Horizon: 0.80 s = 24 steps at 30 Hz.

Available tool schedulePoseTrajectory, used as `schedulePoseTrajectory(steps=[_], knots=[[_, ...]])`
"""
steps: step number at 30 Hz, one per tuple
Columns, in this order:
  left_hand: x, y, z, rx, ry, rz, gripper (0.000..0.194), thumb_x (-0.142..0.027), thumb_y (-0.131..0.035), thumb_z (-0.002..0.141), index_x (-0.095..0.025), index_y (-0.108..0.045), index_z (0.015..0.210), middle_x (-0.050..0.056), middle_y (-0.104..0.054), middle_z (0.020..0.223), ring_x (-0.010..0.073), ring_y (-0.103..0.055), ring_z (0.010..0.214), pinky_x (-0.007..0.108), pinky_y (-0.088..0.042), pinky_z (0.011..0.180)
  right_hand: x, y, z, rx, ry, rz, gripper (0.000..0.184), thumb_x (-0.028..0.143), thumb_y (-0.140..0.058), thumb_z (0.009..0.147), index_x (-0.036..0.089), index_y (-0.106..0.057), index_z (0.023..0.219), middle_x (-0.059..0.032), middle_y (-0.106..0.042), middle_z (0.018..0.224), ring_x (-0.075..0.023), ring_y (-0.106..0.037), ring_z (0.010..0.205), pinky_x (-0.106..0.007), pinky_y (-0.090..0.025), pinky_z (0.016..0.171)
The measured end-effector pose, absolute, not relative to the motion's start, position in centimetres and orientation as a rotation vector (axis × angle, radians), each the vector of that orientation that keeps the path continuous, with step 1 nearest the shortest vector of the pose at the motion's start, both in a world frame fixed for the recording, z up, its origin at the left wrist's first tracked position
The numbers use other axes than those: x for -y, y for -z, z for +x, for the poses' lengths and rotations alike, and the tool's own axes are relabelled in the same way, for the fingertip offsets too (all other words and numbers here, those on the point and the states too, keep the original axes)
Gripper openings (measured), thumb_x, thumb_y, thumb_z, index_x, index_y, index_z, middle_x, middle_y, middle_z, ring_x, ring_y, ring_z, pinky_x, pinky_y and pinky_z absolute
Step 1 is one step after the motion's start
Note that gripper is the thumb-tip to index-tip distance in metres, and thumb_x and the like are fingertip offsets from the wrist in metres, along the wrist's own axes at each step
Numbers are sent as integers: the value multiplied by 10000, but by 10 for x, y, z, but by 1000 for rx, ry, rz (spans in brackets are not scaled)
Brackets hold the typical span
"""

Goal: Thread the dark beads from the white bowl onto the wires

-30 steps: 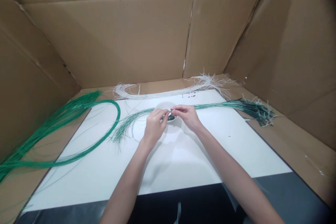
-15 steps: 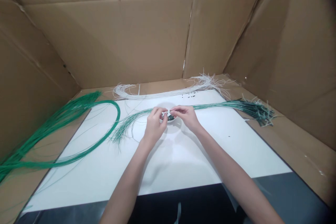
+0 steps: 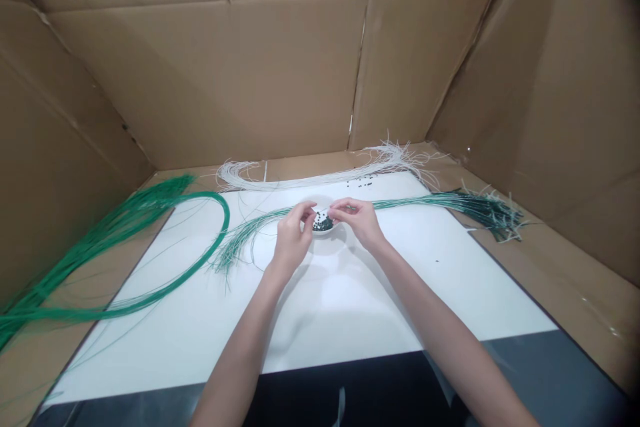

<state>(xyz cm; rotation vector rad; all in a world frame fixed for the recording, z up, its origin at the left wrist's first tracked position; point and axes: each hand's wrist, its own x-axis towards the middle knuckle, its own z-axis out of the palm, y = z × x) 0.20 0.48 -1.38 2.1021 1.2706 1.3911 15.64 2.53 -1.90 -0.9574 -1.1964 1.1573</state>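
A white board (image 3: 475, 280) lies on a black surface (image 3: 360, 393), with cardboard walls (image 3: 200, 80) rising behind and to both sides. A looped bundle of green wire (image 3: 105, 230) crosses the board's left edge. White strands (image 3: 310, 183) curve along its far edge, just beside a small scatter of dark beads (image 3: 363, 182). A dark green bundle with white ends (image 3: 480, 207) lies over the right corner.

This looks like a makeshift craft station, not a kitchen or an office. Brown corrugated cardboard panels (image 3: 200, 80) form walls around a dark worktop (image 3: 350, 393) that carries a white rectangular sheet (image 3: 350, 307). Long, thin green strands (image 3: 220, 230) and fine white strands (image 3: 310, 180) lie spread out, and a small white dish (image 3: 336, 231) holds tiny dark beads (image 3: 323, 224).
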Motion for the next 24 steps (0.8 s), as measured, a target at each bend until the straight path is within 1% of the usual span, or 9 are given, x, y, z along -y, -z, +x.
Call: schedulePoseTrajectory(steps=[1,3,7,10,16,24], knots=[[-5,14,1,-1278,-1396,2097,186,-159,-454,806,-185,-533,972,16,-592,789,114,-559,717,245,-453,718,-26,19,157,1176,-1153,-968,231,309,-742,498,138,-641,616,-27,-627,647,-113,-557,530,-279,-477,581],[-6,14,0,-1295,-1409,2098,180,-155,-451,806,-182,-542,959,22,-589,800,117,-554,720,248,-452,712,-27,21,158,1139,-1153,-972,224,311,-744,495,133,-655,596,-40,-641,670,-125,-570,567,-295,-488,627],[-7,13,-2,-1338,-1423,2122,192,-132,-422,814,-178,-567,930,33,-578,841,117,-536,721,246,-441,699,-29,24,158,1082,-1197,-919,219,315,-724,544,143,-685,674,-47,-665,732,-147,-600,674,-320,-485,732],[-6,11,-1,-1345,-1420,2125,222,-119,-406,819,-186,-584,934,33,-572,860,112,-529,718,240,-435,694,-29,25,158,1069,-1227,-883,229,289,-731,545,158,-694,730,-50,-674,802,-159,-609,739,-327,-467,785],[-4,7,0,-1329,-1437,2093,217,-131,-424,820,-195,-609,916,22,-576,838,103,-529,697,232,-432,694,-29,23,158,1002,-1324,-838,220,261,-747,519,167,-694,711,-36,-675,738,-144,-615,704,-318,-466,783],[-1,6,1,-1277,-1441,2080,193,-159,-446,820,-195,-616,906,24,-585,840,101,-539,695,225,-441,679,-26,18,156,980,-1381,-834,213,297,-747,511,172,-696,676,-31,-668,760,-110,-586,649,-299,-476,746]])
